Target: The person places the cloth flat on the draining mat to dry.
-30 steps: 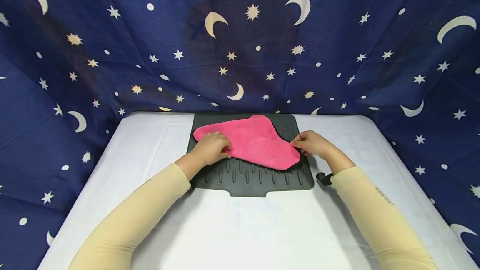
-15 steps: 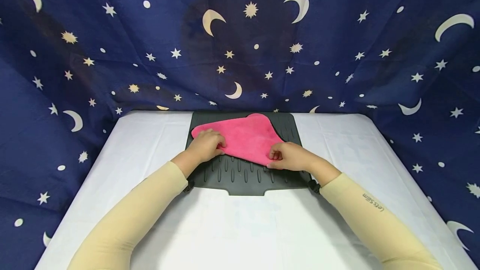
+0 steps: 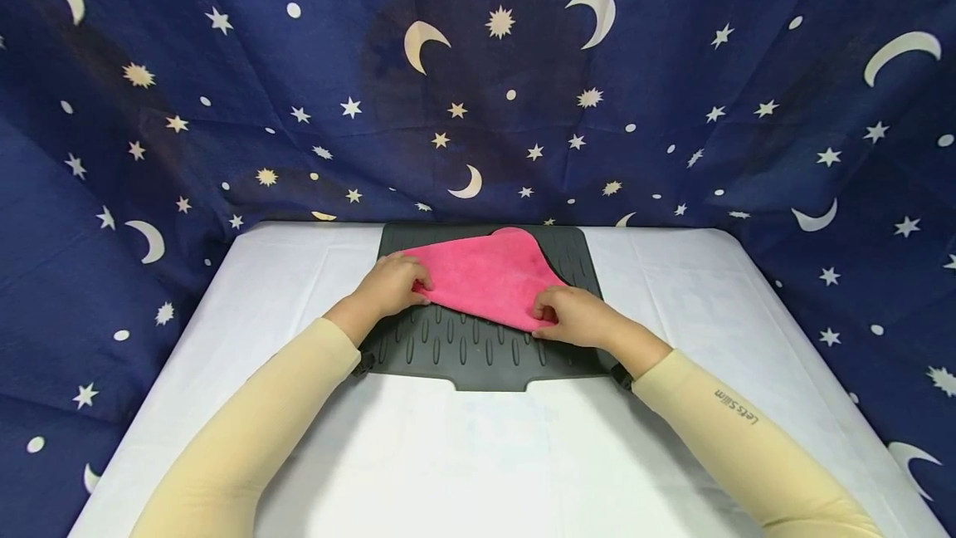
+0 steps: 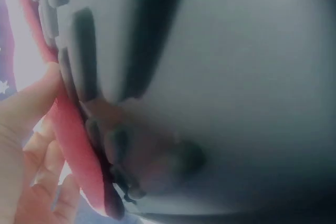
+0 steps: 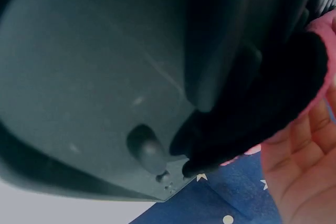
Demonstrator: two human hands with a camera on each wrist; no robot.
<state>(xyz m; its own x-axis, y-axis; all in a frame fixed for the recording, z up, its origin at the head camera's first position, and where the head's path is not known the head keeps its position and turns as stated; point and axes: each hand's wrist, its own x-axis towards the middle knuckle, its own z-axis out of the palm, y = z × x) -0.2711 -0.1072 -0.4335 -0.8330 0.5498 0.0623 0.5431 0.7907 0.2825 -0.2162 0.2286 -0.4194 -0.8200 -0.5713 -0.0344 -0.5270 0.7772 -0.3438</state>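
A pink cloth [image 3: 485, 272] with a black underside lies folded in an uneven shape on a dark grey ridged mat [image 3: 478, 364]. At the cloth's left end, my left hand [image 3: 384, 285] pinches the near edge. The left wrist view shows the thumb [image 4: 39, 90] on that edge and the other fingers beyond it. My right hand [image 3: 578, 315] grips the near edge towards the right, its fingers curled over the cloth. In the right wrist view the black underside [image 5: 273, 93] shows beside the palm. The fingertips there are partly out of frame.
The mat rests at the back of a table with a white cover [image 3: 478, 455]. Right behind it hangs a dark blue curtain [image 3: 314, 148] patterned with moons and stars, which also runs along both sides. A dark wrist strap [image 3: 621, 376] shows under the right wrist.
My right hand has left the cloth's right corner, moved left and nearer, and taken the near edge. The left hand has slid left along that edge to the cloth's end.
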